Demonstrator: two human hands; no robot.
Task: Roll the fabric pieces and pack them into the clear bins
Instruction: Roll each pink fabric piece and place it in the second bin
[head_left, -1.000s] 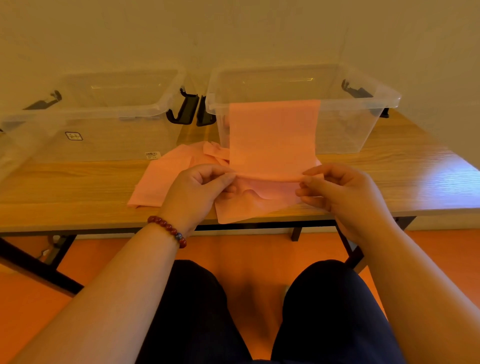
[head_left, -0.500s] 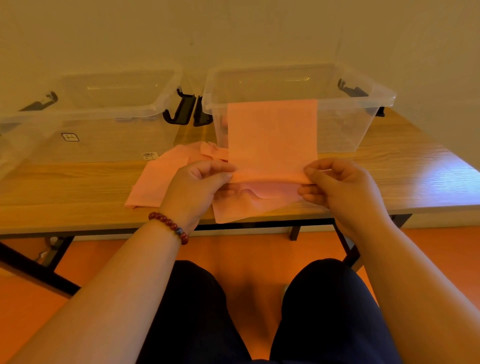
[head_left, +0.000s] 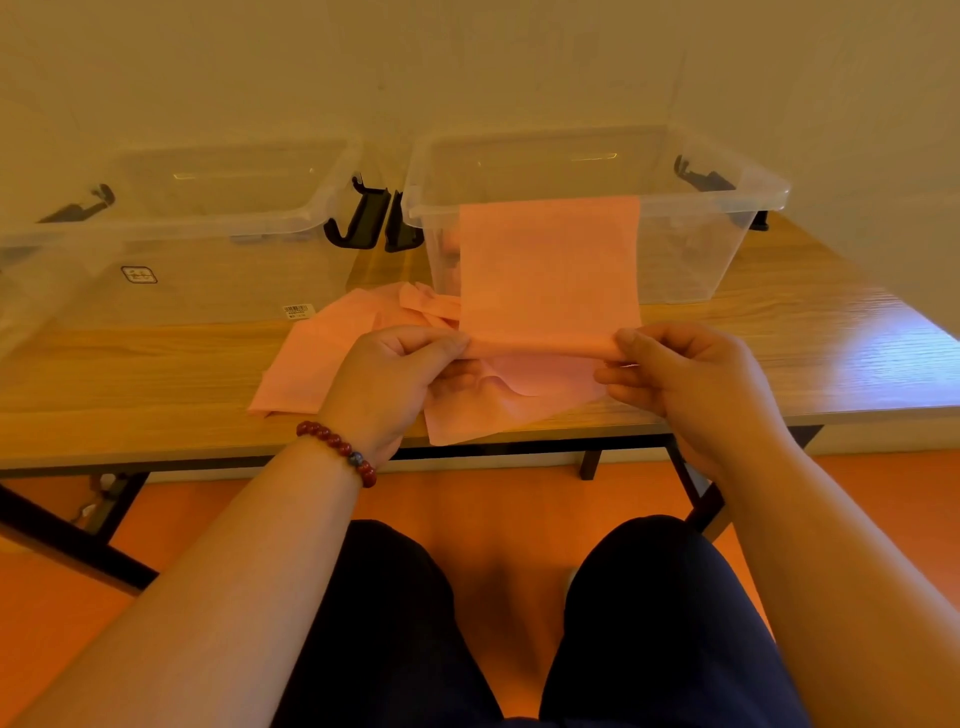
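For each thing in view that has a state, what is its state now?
Pink fabric strip: near edge rolled, the rest flat.
Left hand: pinches the strip's left end.
Right hand: pinches its right end.
Fabric pile: loose, unrolled, on the table.
Left clear bin: lid off, looks empty.
Right clear bin: lid off, something pink inside.
Black latches: hanging open.

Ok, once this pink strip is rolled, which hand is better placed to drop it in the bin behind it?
Probably right. The right hand, pinching the strip, sits before the right bin; the left hand, also pinching it, sits by that bin's left corner, over the fabric pile.
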